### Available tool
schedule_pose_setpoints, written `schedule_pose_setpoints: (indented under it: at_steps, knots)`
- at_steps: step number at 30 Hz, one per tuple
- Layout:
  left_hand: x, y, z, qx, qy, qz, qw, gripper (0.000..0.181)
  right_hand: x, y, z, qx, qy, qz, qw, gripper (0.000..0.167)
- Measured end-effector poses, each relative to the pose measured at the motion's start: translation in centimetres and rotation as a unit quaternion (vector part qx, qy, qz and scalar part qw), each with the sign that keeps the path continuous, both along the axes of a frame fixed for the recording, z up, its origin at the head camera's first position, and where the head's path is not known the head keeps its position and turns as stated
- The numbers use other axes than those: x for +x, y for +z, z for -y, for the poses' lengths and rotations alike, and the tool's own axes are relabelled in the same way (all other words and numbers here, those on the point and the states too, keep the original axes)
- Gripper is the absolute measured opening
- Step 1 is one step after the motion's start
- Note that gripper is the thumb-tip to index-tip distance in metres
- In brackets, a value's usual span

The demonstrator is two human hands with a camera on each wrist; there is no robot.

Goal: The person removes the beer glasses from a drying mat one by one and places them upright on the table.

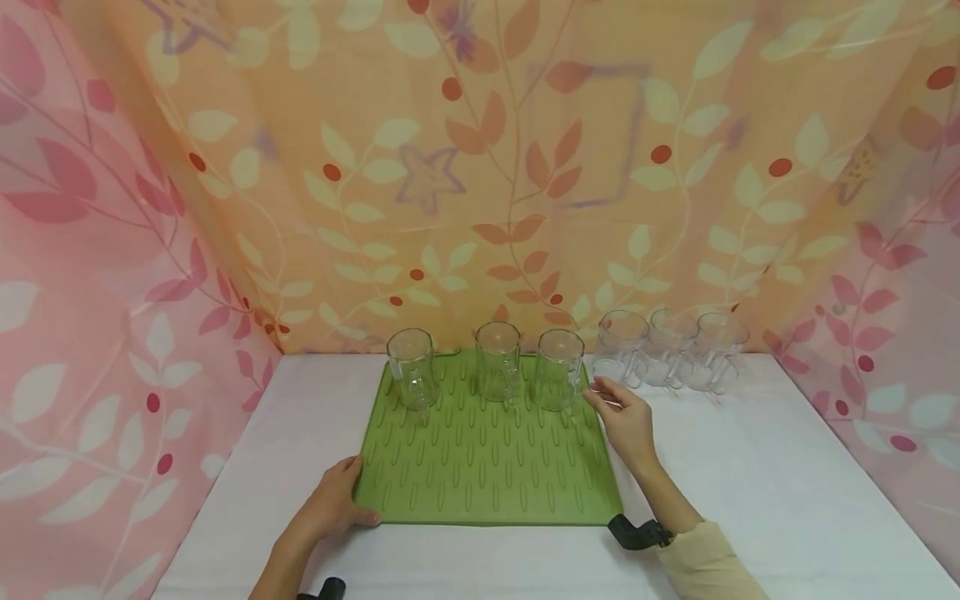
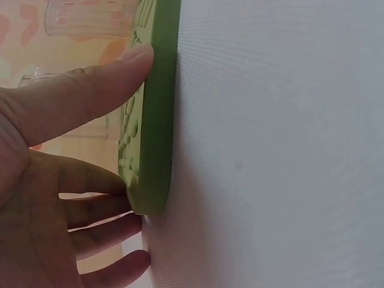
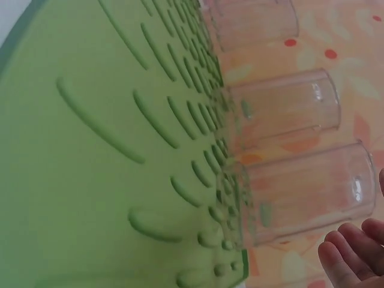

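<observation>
A green drying mat [image 1: 487,467] with raised oblong ridges lies flat. My left hand [image 1: 335,500] holds its near left corner; in the left wrist view the thumb [image 2: 114,81] touches the front edge and fingers meet the side. Three clear glass mugs stand upright on the mat's far part: a left mug [image 1: 414,371], a middle mug [image 1: 498,362] and a right mug [image 1: 557,371]. My right hand [image 1: 628,421] is beside the right mug's handle, fingers loosely bent. In the right wrist view, its fingers [image 3: 351,252] show apart from that mug's body [image 3: 309,195], holding nothing.
To the right of the mat, three more clear glass mugs stand close together on the white tablecloth: a left one [image 1: 622,346], a middle one [image 1: 671,346] and a right one [image 1: 720,350]. A patterned curtain [image 1: 450,233] hangs behind; pink patterned cloth flanks both sides.
</observation>
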State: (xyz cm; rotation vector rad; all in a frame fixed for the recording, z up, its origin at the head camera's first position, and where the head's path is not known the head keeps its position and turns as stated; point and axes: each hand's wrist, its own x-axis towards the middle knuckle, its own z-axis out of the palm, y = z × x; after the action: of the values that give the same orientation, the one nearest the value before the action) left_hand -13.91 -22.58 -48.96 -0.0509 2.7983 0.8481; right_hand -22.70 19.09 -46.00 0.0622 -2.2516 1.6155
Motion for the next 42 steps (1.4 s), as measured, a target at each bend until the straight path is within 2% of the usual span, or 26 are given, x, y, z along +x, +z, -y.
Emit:
schedule_pose_setpoints:
  at_steps: [4,13,18,26,34,42]
  knots:
    - [0.1,0.0,0.0,0.000,0.003,0.006,1.0000,0.112,-0.6,-1.7,0.6,0.012,0.009,-0.006,0.9999,0.037]
    - [0.1,0.1,-0.2,-0.001,0.001,0.008,1.0000,0.110,-1.3,-2.8,1.4,0.074,-0.006,-0.044,0.9962,0.027]
    - [0.2,-0.2,-0.1,0.003,0.002,0.007,1.0000,0.111,-1.5,-2.6,0.9,0.095,-0.012,-0.059,0.9937,0.019]
    - [0.2,-0.1,-0.1,0.003,-0.001,0.006,1.0000,0.111,-1.9,-2.6,-0.2,0.110,-0.024,-0.090,0.9896,0.020]
    - [0.0,0.5,-0.2,0.002,-0.001,0.001,1.0000,0.109,-2.4,-2.5,-0.1,0.125,-0.031,-0.086,0.9879,0.021]
    - [0.1,0.5,-0.2,0.007,0.000,0.004,1.0000,0.109,-2.2,-2.4,0.0,0.128,-0.044,-0.102,0.9856,0.020]
